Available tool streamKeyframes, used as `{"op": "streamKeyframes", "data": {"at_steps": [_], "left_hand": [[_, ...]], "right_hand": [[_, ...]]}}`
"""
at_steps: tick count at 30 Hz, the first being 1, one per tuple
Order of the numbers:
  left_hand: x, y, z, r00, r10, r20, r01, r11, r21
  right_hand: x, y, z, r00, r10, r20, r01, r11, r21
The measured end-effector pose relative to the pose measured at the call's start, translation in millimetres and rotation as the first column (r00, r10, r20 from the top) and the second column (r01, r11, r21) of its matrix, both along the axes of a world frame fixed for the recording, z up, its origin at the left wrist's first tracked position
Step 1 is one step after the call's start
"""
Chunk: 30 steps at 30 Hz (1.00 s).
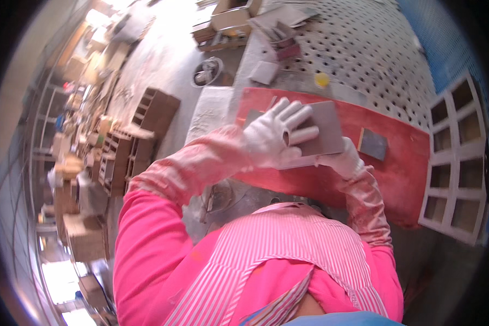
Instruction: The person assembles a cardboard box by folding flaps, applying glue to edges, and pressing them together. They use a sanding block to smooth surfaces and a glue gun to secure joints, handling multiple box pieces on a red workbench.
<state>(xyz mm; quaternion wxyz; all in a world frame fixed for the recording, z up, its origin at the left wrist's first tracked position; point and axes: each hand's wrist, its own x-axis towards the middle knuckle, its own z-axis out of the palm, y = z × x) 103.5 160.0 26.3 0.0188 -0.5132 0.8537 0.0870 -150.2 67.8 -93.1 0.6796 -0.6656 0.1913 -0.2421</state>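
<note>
My left hand (279, 132), in a white glove, spreads its fingers over a flat grey-brown rectangular panel (326, 122); whether the palm touches it is unclear. At the panel's lower right edge, my right hand (344, 159), also gloved, grips it, with most of its fingers hidden underneath. A paler edge shows below the panel. Both are above a red-covered work surface (403, 179), on which a small dark square block (373, 144) lies to the right. Another greyish flat piece is partly hidden behind my left hand.
Beyond the red surface are a perforated board (350, 49), a yellow round object (321, 80) and a pale square piece (264, 72). A white compartmented rack (452, 159) stands at the right. Cartons, divided boxes (155, 112) and a round bin (207, 72) are at the left.
</note>
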Motion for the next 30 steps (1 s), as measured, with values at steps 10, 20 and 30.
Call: {"op": "streamKeyframes", "data": {"at_steps": [10,20,30], "left_hand": [[-92,-112,34,0.954,0.275,-0.122,-0.293,0.941,-0.169],[29,-42,16,0.990,-0.045,0.135,0.098,0.902,-0.421],[-2,4,32,0.857,0.478,-0.193,-0.243,0.705,0.666]], "right_hand": [[2,-2,16,0.998,-0.001,-0.059,-0.007,0.991,-0.130],[6,2,34,0.995,0.006,-0.098,-0.001,0.998,0.057],[-38,13,23,0.860,0.193,0.473,-0.472,0.652,0.593]]}}
